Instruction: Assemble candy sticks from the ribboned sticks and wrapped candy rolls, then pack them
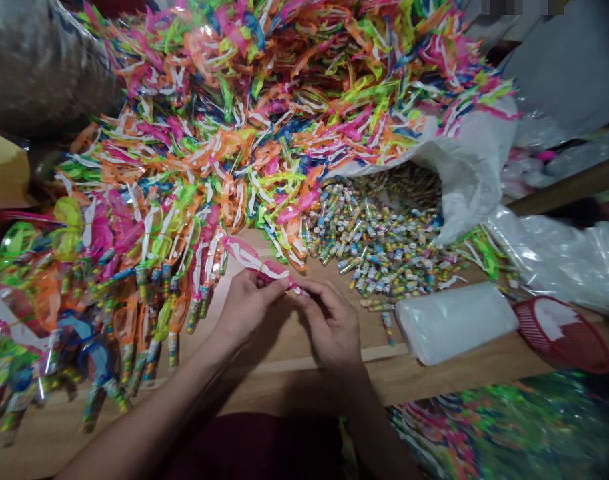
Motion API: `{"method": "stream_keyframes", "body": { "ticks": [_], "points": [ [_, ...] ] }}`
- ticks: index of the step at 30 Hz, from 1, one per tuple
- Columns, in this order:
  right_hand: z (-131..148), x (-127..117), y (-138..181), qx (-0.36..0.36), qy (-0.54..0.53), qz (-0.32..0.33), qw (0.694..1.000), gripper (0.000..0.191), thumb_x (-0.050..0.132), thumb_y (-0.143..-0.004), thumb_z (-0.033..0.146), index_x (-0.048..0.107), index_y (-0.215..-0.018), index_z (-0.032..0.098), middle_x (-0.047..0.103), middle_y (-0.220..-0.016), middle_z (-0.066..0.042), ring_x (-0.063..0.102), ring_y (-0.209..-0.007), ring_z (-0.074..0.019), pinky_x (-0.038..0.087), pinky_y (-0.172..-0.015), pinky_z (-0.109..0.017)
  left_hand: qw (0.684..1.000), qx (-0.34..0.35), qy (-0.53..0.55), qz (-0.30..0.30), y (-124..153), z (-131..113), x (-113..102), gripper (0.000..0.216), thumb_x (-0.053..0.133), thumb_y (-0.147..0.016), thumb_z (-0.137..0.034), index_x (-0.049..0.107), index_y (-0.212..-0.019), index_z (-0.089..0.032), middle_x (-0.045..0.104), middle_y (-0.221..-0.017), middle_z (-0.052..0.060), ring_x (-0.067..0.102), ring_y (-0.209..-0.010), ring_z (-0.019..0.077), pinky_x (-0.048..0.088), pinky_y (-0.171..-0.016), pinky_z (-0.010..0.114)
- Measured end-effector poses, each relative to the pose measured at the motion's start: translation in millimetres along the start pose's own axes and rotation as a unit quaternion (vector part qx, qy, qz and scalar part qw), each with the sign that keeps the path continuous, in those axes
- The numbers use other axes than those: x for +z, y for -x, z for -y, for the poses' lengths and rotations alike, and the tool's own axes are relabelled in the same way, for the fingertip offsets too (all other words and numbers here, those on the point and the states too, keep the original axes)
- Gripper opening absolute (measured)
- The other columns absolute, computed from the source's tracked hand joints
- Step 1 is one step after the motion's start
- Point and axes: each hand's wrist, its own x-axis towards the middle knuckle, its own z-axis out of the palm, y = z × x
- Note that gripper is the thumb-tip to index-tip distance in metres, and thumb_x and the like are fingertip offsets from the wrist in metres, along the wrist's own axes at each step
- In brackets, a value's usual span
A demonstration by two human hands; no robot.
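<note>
My left hand (247, 303) and my right hand (331, 327) meet over the wooden table (284, 373), both pinched on one pink and white toy glasses frame (251, 259). The frame slants up to the left from my fingertips. Just behind it rises a huge heap of coloured plastic toy glasses (264, 113) in pink, orange, green, yellow and blue. To the left lie glasses with small candy tubes attached (149, 313), spread in rows. A pile of small candy tubes (384, 240) lies to the right of my hands.
A white plastic sack (471, 160) opens over the candy tubes. A white packet (454, 321) and a red mesh basket (564, 333) lie at the right, with clear plastic bags (569, 260) behind. More coloured items (494, 427) sit low at the right.
</note>
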Motion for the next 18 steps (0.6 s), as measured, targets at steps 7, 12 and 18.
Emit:
{"method": "stream_keyframes", "body": {
  "ticks": [7,12,18],
  "points": [
    [-0.2,0.7,-0.6,0.011,-0.014,0.003,1.0,0.018,0.062,-0.098,0.02,0.077,-0.108,0.026,0.075,-0.103,-0.004,0.071,-0.097,-0.0194,0.056,-0.087,-0.032,0.999,0.021,-0.011,0.027,-0.2,-0.4,-1.7,0.025,0.082,-0.071,-0.035,0.068,-0.063,-0.016,0.061,-0.062,0.0,0.047,-0.06,0.0119,0.035,-0.056,0.024],
    [-10.2,7.2,6.0,0.09,-0.042,-0.002,0.995,0.014,0.064,-0.098,0.027,0.075,-0.107,0.025,0.076,-0.101,-0.004,0.071,-0.095,-0.0219,0.057,-0.088,-0.037,0.998,-0.016,-0.05,0.034,1.5,-2.3,-4.1,0.029,0.082,-0.072,-0.04,0.069,-0.064,-0.015,0.057,-0.059,0.0,0.043,-0.056,0.0116,0.03,-0.053,0.024],
    [-16.4,12.1,11.0,0.11,-0.067,-0.02,0.991,0.015,0.066,-0.098,0.032,0.075,-0.108,0.025,0.076,-0.102,-0.005,0.071,-0.095,-0.0213,0.056,-0.086,-0.035,0.998,-0.013,-0.046,0.04,1.6,-1.6,-4.1,0.03,0.083,-0.074,-0.041,0.072,-0.066,-0.015,0.06,-0.062,0.002,0.045,-0.058,0.0119,0.03,-0.054,0.024]
  ]
}}
